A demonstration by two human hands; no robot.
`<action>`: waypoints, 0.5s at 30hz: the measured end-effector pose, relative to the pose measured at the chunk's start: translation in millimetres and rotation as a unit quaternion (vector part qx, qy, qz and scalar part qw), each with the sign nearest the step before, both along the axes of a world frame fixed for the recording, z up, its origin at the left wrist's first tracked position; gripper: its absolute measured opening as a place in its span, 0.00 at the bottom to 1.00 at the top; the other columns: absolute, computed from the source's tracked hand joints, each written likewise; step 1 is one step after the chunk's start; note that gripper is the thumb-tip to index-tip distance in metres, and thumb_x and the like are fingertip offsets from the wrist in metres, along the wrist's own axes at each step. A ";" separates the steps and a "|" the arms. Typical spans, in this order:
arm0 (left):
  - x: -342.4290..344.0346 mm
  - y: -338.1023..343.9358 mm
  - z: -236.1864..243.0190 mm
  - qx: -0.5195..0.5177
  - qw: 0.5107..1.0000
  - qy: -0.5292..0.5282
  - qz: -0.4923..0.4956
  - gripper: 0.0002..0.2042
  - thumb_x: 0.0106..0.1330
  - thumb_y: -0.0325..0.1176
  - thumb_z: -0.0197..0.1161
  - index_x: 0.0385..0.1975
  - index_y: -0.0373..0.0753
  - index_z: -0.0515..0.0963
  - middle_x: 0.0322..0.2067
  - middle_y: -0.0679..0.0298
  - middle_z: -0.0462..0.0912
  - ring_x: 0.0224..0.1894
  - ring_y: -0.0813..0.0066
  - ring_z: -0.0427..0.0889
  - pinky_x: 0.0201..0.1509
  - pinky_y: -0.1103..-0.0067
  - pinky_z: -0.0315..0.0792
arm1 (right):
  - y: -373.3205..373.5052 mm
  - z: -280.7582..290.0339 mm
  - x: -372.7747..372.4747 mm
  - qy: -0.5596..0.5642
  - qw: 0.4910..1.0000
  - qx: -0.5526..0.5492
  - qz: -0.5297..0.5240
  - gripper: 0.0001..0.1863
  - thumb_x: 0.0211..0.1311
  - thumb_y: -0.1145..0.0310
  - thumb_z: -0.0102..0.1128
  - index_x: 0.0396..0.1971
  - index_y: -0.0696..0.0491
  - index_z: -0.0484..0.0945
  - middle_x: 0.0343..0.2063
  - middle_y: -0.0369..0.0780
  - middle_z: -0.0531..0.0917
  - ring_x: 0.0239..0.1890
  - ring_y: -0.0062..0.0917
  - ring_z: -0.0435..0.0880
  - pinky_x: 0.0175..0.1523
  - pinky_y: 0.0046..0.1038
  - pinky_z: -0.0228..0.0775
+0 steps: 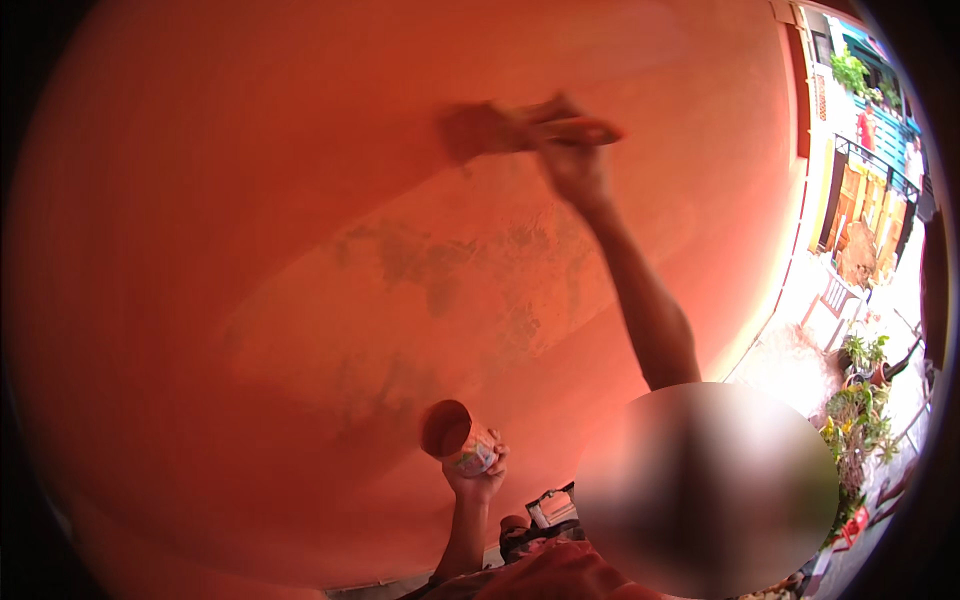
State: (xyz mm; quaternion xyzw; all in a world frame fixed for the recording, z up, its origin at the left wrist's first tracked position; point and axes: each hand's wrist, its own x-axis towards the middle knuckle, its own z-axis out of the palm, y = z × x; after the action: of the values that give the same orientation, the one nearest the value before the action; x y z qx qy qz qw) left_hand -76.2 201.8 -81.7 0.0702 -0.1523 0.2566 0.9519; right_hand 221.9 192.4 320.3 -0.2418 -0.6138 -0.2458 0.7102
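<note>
**Brushing deep red paint across a faded orange wall**

Your right hand is up high, fingers wrapped on the handle of a wide flat brush with red-coated bristles pointing left. Motion blur there: can't tell exact finger placement, or how hard the bristles press.

Your left hand is low, well below the brush, fingers curled round the side of a small round tub with a pale printed wrap. Tub is tipped, mouth toward the upper left; inside is reddish, fill level can't be told.

Darker coat spreads left of and above the brush. Below the brush is a paler orange patch with blotchy grey-green stains, seemingly not yet covered.

For a good coat, probably best to work from the dark edge into the pale patch, overlapping each stroke while the paint is wet. Hold the brush at a shallow angle, press evenly, ease off at the stroke's end. Stains may show through, so go over them again. Level the tub to avoid spilling, and bring it closer under the brush when you reload; wipe off excess against drips.
</note>
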 end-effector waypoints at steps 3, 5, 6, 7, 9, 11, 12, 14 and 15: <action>1.1 4.6 -7.7 0.015 1.000 0.005 -0.008 0.29 0.61 0.53 0.63 0.58 0.42 0.74 0.55 0.57 0.73 0.51 0.59 0.73 0.34 0.77 0.73 | -48.2 15.8 111.0 0.168 0.984 0.027 -0.042 0.08 0.60 0.70 0.67 0.30 0.58 0.78 0.30 0.37 0.82 0.35 0.18 0.80 0.39 0.26 0.75; 3.0 4.9 -15.7 -0.012 1.000 0.006 -0.007 0.29 0.62 0.55 0.61 0.57 0.42 0.74 0.54 0.54 0.73 0.50 0.56 0.73 0.32 0.76 0.73 | -75.8 25.8 153.9 0.131 0.985 0.058 -0.094 0.11 0.62 0.65 0.68 0.26 0.55 0.78 0.23 0.37 0.82 0.28 0.19 0.82 0.33 0.27 0.74; 6.1 3.7 -20.6 -0.028 1.000 0.003 -0.007 0.29 0.62 0.56 0.61 0.57 0.42 0.73 0.53 0.53 0.73 0.50 0.55 0.72 0.32 0.76 0.74 | -89.9 30.6 169.0 0.140 0.967 0.069 -0.199 0.12 0.63 0.62 0.67 0.26 0.54 0.78 0.21 0.36 0.83 0.26 0.20 0.82 0.32 0.28 0.74; 4.5 4.4 -23.9 -0.029 0.999 0.007 -0.018 0.29 0.62 0.55 0.61 0.57 0.41 0.74 0.53 0.54 0.73 0.50 0.56 0.73 0.32 0.76 0.73 | -95.6 35.3 175.1 0.147 0.941 0.062 -0.297 0.13 0.64 0.60 0.67 0.26 0.52 0.78 0.20 0.36 0.83 0.25 0.21 0.82 0.31 0.29 0.74; 4.3 7.9 -27.7 -0.031 0.999 0.016 -0.036 0.29 0.62 0.54 0.62 0.57 0.39 0.75 0.53 0.57 0.74 0.50 0.59 0.73 0.34 0.76 0.73 | -94.0 34.3 165.2 0.160 0.909 0.071 -0.377 0.15 0.67 0.53 0.63 0.26 0.48 0.79 0.16 0.34 0.82 0.24 0.29 0.84 0.33 0.34 0.73; 1.6 13.5 -29.4 0.000 0.999 0.013 -0.045 0.30 0.62 0.54 0.62 0.57 0.39 0.74 0.54 0.57 0.73 0.50 0.59 0.73 0.35 0.76 0.73 | -75.2 22.3 124.9 0.156 0.886 -0.034 -0.436 0.08 0.66 0.59 0.61 0.30 0.46 0.82 0.23 0.35 0.85 0.33 0.34 0.86 0.37 0.36 0.76; 1.6 16.2 -29.7 0.010 0.999 0.013 -0.046 0.30 0.62 0.54 0.62 0.57 0.38 0.74 0.54 0.57 0.73 0.50 0.59 0.73 0.35 0.76 0.73 | -53.7 8.8 91.0 0.080 0.905 0.017 -0.417 0.06 0.59 0.67 0.63 0.37 0.45 0.82 0.34 0.37 0.85 0.37 0.35 0.86 0.38 0.36 0.78; 0.0 19.5 -30.4 0.016 0.999 0.016 -0.049 0.30 0.62 0.54 0.63 0.57 0.38 0.74 0.54 0.57 0.73 0.50 0.60 0.73 0.35 0.76 0.73 | -22.3 -17.0 9.1 -0.066 0.923 0.062 -0.373 0.21 0.47 0.78 0.67 0.45 0.45 0.83 0.45 0.40 0.84 0.41 0.37 0.85 0.40 0.35 0.80; 1.5 20.2 -30.9 0.019 0.998 0.015 -0.056 0.30 0.62 0.53 0.63 0.57 0.38 0.74 0.54 0.57 0.73 0.51 0.60 0.73 0.35 0.76 0.73 | -13.1 -32.6 -35.8 -0.075 0.955 0.053 -0.282 0.24 0.42 0.83 0.65 0.45 0.50 0.83 0.45 0.39 0.86 0.35 0.30 0.88 0.39 0.32 0.80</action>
State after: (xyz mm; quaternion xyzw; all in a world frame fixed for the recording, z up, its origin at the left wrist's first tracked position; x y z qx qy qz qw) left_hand -74.7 222.0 -112.6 0.0835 -0.1468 0.1985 0.9654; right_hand 186.1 179.3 287.7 -0.3480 -0.5586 -0.4854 0.5756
